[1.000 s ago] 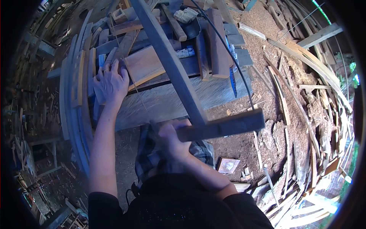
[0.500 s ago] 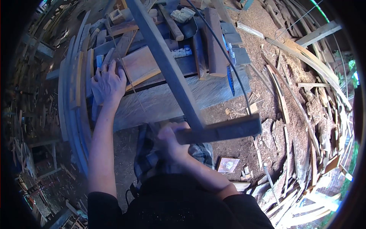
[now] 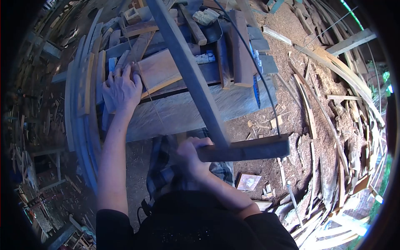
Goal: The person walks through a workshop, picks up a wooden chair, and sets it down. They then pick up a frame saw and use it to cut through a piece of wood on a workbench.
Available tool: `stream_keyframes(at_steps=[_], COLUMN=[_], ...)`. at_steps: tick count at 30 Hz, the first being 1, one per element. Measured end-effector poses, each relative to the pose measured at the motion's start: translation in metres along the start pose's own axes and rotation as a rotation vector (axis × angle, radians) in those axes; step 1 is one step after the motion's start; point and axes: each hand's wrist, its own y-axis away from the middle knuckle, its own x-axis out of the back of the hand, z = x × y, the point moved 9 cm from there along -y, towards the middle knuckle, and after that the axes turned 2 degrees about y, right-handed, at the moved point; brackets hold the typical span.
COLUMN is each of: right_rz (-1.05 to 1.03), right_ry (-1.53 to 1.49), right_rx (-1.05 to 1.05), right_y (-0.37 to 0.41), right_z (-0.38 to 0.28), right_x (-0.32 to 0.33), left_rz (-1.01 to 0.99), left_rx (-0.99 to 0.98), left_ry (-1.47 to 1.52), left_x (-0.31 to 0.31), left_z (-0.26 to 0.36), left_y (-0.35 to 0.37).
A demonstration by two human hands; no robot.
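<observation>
My left hand (image 3: 123,89) lies with spread fingers on the left part of a wooden board (image 3: 160,68) on the workbench (image 3: 175,110). My right hand (image 3: 193,156) is wrapped round the near end of a wooden frame saw (image 3: 189,77), close to my body. The saw's thin blade (image 3: 146,85) crosses the board just right of my left fingers. A taut cord (image 3: 250,50) runs along the saw's other side to the end of its crosspiece (image 3: 254,149). Where blade and wood meet is too fine to make out.
A wooden mallet (image 3: 193,27), a thick brown block (image 3: 241,50) and a blue pen-like tool (image 3: 256,93) lie on the bench. Long curved strips (image 3: 85,91) stand along its left side. Sawdust (image 3: 275,35) and offcuts cover the ground at right.
The saw and my right hand have shifted slightly right in view, along with the bench and my left hand. Both hands keep their places on board and saw.
</observation>
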Motion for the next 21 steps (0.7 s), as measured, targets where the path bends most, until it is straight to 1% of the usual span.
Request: stream_keyframes(at_steps=[1,3,4,6,10,12,13,15,17,19,20,21], right_rz=[-0.001,-0.021,-0.018,0.064,0.04,0.112,0.102,0.03,0.026,0.074,0.133,0.128], right_ry=[-0.001,-0.029,-0.029,0.187,0.201,0.234,0.238,-0.131,-0.148,0.157,0.232,0.227], right_rx=[-0.005,0.064,0.061,-0.017,-0.012,-0.184,-0.181,0.016,0.02,-0.101,-0.065,-0.06], right_y=[0.002,-0.007,-0.013,-0.026,-0.028,-0.006,-0.001,0.005,0.001,-0.018,-0.031,-0.039], right_z=[0.006,-0.006,-0.007,0.0,-0.005,0.01,0.012,-0.002,0.001,0.004,-0.003,-0.002], right_x=[0.002,-0.009,-0.016,-0.023,-0.026,-0.002,0.003,0.001,-0.001,-0.009,-0.02,-0.026], left_rz=[-0.003,0.005,0.0,0.005,-0.034,-0.041,-0.036,0.027,0.025,0.033,0.021,0.012], left_rx=[0.003,-0.005,-0.006,-0.009,0.009,0.007,0.016,0.003,-0.001,-0.01,-0.009,-0.006], left_ry=[-0.003,-0.018,-0.02,-0.016,0.002,0.037,0.04,0.011,0.017,0.021,0.022,0.022], left_x=[-0.002,-0.004,-0.005,-0.004,0.001,0.002,0.0,-0.002,-0.003,0.0,0.0,0.001], left_z=[-0.002,-0.002,-0.002,-0.001,0.0,0.0,-0.001,-0.002,-0.002,-0.001,0.0,-0.001], left_y=[0.0,-0.001,0.0,-0.001,0.0,-0.001,-0.003,-0.002,-0.001,0.001,0.001,0.0])
